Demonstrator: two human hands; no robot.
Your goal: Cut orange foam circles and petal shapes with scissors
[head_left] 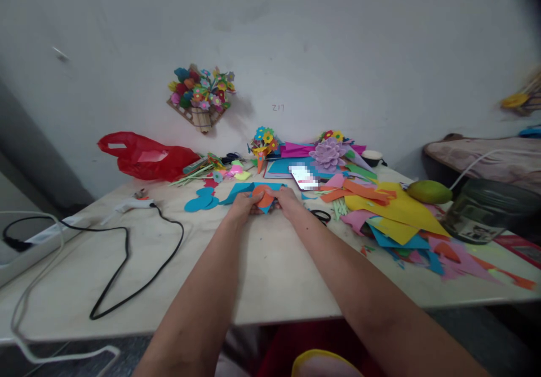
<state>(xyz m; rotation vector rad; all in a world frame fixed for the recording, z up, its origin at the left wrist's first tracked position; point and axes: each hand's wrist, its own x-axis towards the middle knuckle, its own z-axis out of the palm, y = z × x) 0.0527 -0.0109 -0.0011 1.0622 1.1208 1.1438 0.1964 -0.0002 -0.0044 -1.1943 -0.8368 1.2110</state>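
Observation:
Over the middle of the table, my left hand and my right hand pinch a small orange paper piece between them, one at each side. Blue paper spreads behind and under it, and a blue tip shows below the orange. Whether the blue is held too, I cannot tell. Left of my left hand lie several blue paper circles. Black-handled scissors rest beside my right wrist, partly covered by the forearm.
Cut paper scraps are heaped at the right, beside a green mango and a large jar. A phone lies at the back. The red plastic bag sits back left; a black cable loops across the left side.

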